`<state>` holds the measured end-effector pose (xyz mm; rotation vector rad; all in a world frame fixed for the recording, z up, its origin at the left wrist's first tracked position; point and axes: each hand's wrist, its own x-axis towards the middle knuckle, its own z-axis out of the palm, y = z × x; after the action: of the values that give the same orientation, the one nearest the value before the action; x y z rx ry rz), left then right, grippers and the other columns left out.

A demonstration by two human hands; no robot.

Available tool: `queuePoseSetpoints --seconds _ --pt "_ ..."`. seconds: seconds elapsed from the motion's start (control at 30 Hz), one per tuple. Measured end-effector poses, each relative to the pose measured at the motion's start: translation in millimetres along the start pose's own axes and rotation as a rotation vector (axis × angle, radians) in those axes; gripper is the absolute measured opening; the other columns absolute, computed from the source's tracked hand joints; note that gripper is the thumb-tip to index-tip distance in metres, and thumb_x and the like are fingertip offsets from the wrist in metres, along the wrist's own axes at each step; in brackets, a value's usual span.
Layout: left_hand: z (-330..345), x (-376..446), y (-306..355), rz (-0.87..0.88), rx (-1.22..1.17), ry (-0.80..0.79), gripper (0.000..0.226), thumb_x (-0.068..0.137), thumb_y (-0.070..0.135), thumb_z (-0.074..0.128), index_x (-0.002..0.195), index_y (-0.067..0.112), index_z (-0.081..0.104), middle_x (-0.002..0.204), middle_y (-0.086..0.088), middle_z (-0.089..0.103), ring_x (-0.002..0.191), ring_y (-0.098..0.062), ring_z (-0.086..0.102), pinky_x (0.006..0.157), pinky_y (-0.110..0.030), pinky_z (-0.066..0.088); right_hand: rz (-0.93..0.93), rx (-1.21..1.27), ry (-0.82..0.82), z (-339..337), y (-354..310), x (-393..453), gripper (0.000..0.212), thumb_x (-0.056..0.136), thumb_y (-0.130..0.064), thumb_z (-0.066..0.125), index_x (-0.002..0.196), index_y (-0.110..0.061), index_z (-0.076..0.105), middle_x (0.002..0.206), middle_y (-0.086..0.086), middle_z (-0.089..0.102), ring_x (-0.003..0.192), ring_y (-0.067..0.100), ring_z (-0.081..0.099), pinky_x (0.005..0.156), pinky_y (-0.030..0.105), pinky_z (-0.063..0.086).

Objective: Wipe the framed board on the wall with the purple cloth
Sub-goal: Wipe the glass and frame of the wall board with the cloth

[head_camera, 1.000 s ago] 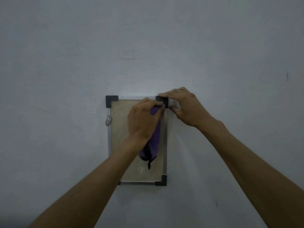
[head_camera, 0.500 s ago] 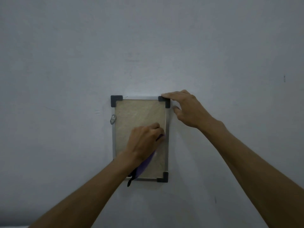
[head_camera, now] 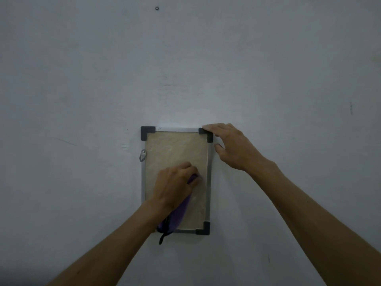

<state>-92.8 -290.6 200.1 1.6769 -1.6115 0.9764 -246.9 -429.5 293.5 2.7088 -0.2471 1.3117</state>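
Where the pale grey wall [head_camera: 268,58] fills the view, the framed board [head_camera: 175,153] hangs upright at its middle, a tan panel in a silver frame with dark corner caps, and a small metal hanger [head_camera: 142,155] juts from its left edge. The right hand [head_camera: 233,147] lies with straight fingers on the board's top right corner, thumb against the right edge, while the left hand [head_camera: 175,184] grips the purple cloth [head_camera: 177,215], pressing it on the lower panel. The cloth trails past the bottom frame, a dark cord [head_camera: 162,237] dangling, and a small screw [head_camera: 157,8] sits high on the wall.
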Motion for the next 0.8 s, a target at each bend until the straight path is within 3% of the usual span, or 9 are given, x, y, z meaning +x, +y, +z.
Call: queuePoseSetpoints --seconds 0.1,0.17,0.37,0.5,0.63,0.7,0.8 --pt "-9.9 19.3 -2.8 -0.169 -0.095 0.241 0.02 0.093 0.034 0.069 0.101 0.016 0.07 0.097 0.0 0.07 0.079 -0.012 0.064 0.074 -0.025 0.053 -0.005 0.019 0.008 1.9 1.2 -0.1 0.059 0.09 -0.006 0.059 0.143 -0.026 0.043 0.141 -0.005 0.051 0.125 0.012 0.045 0.105 0.028 0.039" --pt "-10.5 21.4 -3.4 -0.196 -0.142 0.286 0.02 0.093 0.033 0.07 0.101 0.015 0.07 0.096 -0.001 0.07 0.08 -0.013 0.065 0.075 -0.027 0.055 -0.009 0.034 0.016 3.0 1.7 0.2 0.058 0.089 -0.005 0.059 0.142 -0.025 0.044 0.139 -0.005 0.051 0.122 0.011 0.047 0.104 0.028 0.041" --pt "10.3 -13.8 12.5 0.101 0.041 -0.018 0.023 0.098 0.037 0.062 0.101 0.017 0.073 0.099 0.002 0.069 0.064 -0.01 0.063 0.06 -0.023 0.054 0.007 0.082 0.05 6.6 -2.8 0.7 0.055 0.089 -0.004 0.06 0.139 -0.02 0.047 0.133 -0.002 0.051 0.112 0.01 0.049 0.098 0.028 0.046" --pt "7.2 -2.6 7.5 0.018 -0.022 0.072 0.022 0.097 0.036 0.063 0.103 0.016 0.07 0.1 0.0 0.068 0.069 -0.012 0.065 0.063 -0.025 0.055 0.013 0.072 0.045 4.0 -7.9 0.7 0.053 0.089 -0.004 0.06 0.139 -0.018 0.047 0.132 -0.001 0.052 0.113 0.012 0.05 0.098 0.029 0.048" --pt "3.9 17.5 6.1 -0.207 -0.141 0.258 0.021 0.093 0.035 0.068 0.104 0.017 0.068 0.099 0.001 0.067 0.079 -0.01 0.061 0.071 -0.023 0.05 0.02 0.07 0.047 3.7 -8.4 0.5 0.053 0.089 -0.003 0.06 0.138 -0.019 0.048 0.132 -0.002 0.051 0.113 0.012 0.051 0.096 0.029 0.05" --pt "7.6 14.7 10.4 -0.199 -0.152 0.234 0.019 0.093 0.035 0.068 0.102 0.018 0.067 0.098 0.002 0.067 0.078 -0.009 0.061 0.071 -0.021 0.05 0.024 0.075 0.053 4.7 -8.2 0.9 0.052 0.089 -0.003 0.059 0.137 -0.018 0.049 0.131 -0.002 0.051 0.111 0.012 0.052 0.095 0.03 0.051" --pt "10.4 -0.1 15.0 -0.072 -0.098 0.068 0.017 0.094 0.037 0.066 0.1 0.021 0.068 0.099 0.006 0.066 0.076 -0.008 0.062 0.07 -0.026 0.056 0.035 0.09 0.063 5.0 -9.9 1.6 0.05 0.09 -0.003 0.059 0.136 -0.016 0.049 0.13 0.0 0.052 0.109 0.013 0.053 0.094 0.032 0.052"
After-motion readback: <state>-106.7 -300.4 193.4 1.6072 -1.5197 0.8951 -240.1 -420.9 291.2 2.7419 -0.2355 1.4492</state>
